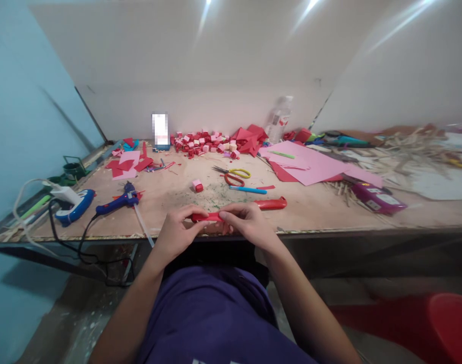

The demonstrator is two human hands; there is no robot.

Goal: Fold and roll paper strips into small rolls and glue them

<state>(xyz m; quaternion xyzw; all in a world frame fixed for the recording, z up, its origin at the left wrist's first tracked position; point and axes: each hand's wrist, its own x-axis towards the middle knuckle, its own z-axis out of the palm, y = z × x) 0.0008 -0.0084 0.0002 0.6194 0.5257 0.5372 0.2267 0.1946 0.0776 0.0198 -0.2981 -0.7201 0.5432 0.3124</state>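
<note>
A narrow red paper strip (212,217) is stretched between my two hands over the table's front edge. My left hand (182,226) pinches its left end, and my right hand (246,222) pinches the right end between thumb and fingers. Just beyond them sits a small pink and red paper cube (197,185). Scissors with one yellow and one red handle (236,177) lie farther back, beside a blue pen (248,190). A red-handled tool (271,203) is close to my right hand, its far end partly hidden.
Many small cubes (204,143) are heaped at the back, near a phone (160,132) and a bottle (281,120). On the left are a blue glue gun (117,202) and a power strip (76,208). Pink sheets (310,162) and a purple box (378,198) lie to the right.
</note>
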